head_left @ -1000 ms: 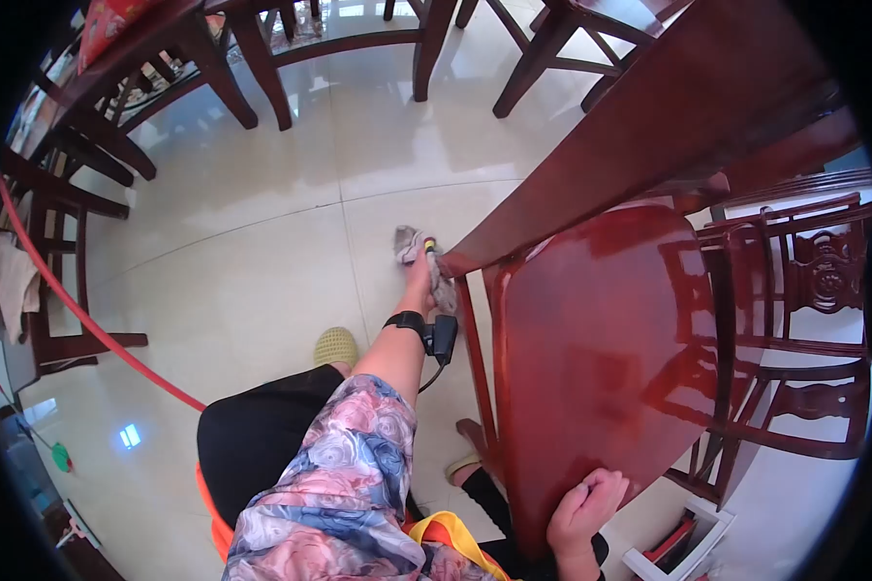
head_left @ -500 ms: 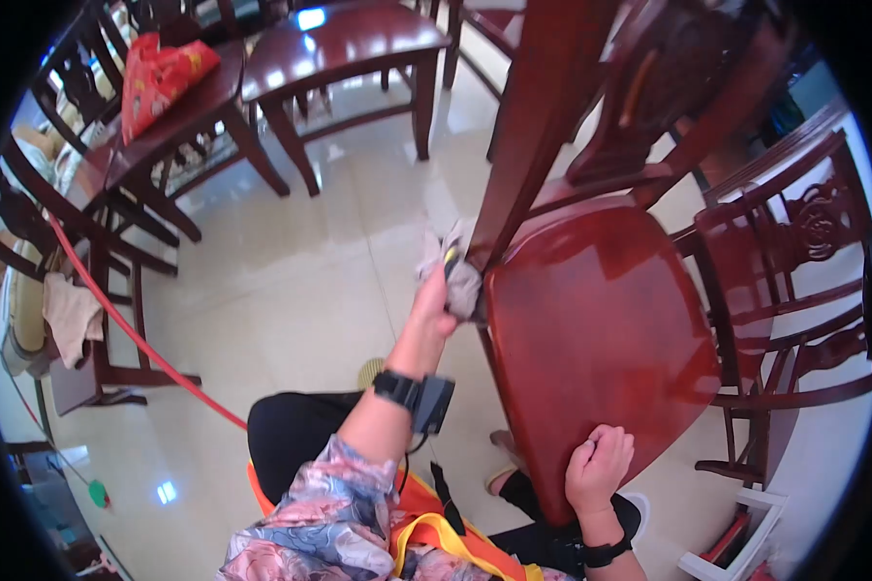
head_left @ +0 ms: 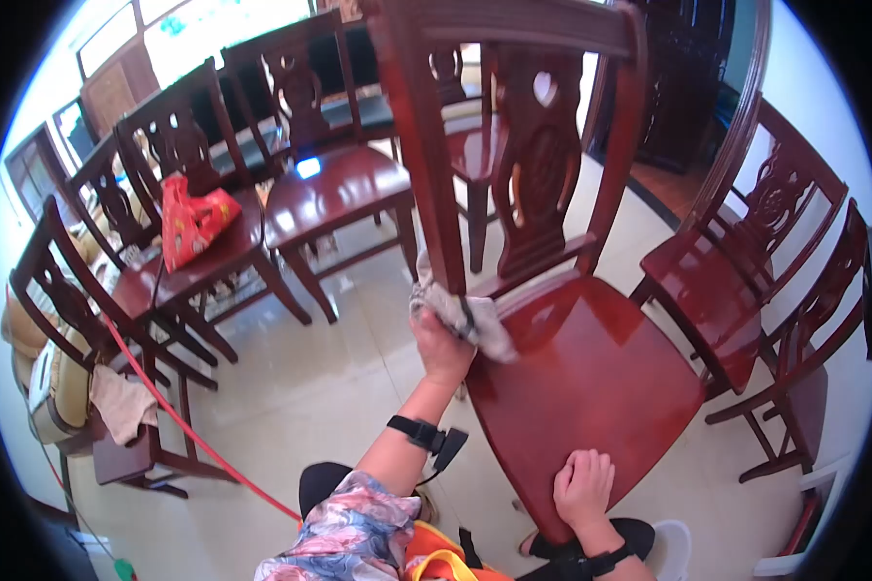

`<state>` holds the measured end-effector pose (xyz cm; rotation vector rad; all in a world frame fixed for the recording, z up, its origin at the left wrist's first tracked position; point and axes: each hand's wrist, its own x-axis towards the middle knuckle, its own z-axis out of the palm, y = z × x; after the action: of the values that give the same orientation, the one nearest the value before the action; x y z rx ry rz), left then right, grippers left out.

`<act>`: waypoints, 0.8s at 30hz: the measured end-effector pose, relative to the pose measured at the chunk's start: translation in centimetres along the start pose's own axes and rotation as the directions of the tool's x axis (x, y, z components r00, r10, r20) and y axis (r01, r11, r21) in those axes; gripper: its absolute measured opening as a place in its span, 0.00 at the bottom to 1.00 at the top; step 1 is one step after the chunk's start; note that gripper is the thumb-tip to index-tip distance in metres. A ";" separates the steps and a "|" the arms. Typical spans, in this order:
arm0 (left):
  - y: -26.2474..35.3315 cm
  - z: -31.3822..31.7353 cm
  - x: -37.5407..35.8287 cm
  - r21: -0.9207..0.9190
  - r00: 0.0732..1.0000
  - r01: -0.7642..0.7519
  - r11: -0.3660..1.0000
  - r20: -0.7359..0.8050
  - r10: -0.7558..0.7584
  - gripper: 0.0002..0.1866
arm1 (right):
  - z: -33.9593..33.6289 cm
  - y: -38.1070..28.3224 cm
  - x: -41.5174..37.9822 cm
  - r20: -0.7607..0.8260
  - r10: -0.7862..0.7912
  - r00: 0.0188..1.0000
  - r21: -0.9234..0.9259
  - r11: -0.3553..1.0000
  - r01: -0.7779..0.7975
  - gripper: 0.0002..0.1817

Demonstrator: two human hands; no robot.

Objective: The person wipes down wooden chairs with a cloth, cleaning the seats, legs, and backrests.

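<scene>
A glossy red-brown wooden chair [head_left: 591, 358] stands right in front of me, its tall carved back rising at the far side. My left hand [head_left: 441, 347] is closed on a grey cloth [head_left: 492, 334], which presses against the foot of the chair's left back post and the rear left corner of the seat. Part of the cloth hangs up beside the post. My right hand [head_left: 583, 489] rests on the front of the seat, fingers laid on the wood and holding nothing I can see.
Several matching chairs [head_left: 334, 189] line the back and left, one bearing a red bag [head_left: 196, 223]. A beige cloth [head_left: 124, 402] drapes over a left-hand chair. A red hose [head_left: 179, 421] crosses the left side. More chairs [head_left: 727, 281] stand at right; a white bucket [head_left: 670, 550] is low right.
The view has tilted up, showing more of the room. My left hand has brought the cloth from the outer side of the post onto the seat corner. My right hand's fingers have loosened from a fist.
</scene>
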<state>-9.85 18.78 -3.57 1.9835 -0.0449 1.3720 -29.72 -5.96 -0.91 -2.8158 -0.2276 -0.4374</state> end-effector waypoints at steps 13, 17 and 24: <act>13.4 -8.2 43.6 0.503 0.922 -0.343 0.794 0.020 0.386 0.31 | 0.0 0.4 -0.2 -0.004 0.006 1.000 0.048 0.999 -0.006 0.06; 14.0 -8.0 47.6 0.497 0.860 -0.391 0.775 0.496 0.116 0.27 | -0.2 0.3 -0.5 -0.013 0.014 1.000 0.055 0.998 -0.013 0.06; 20.9 0.8 39.8 0.831 0.873 -0.483 0.276 0.432 0.229 0.16 | 0.0 0.7 -0.6 -0.002 0.015 1.000 0.093 0.996 -0.015 0.07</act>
<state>-0.36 16.73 40.34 3.3015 0.2644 1.6157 -30.17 -6.70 -1.26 -2.7238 -0.2198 -0.4167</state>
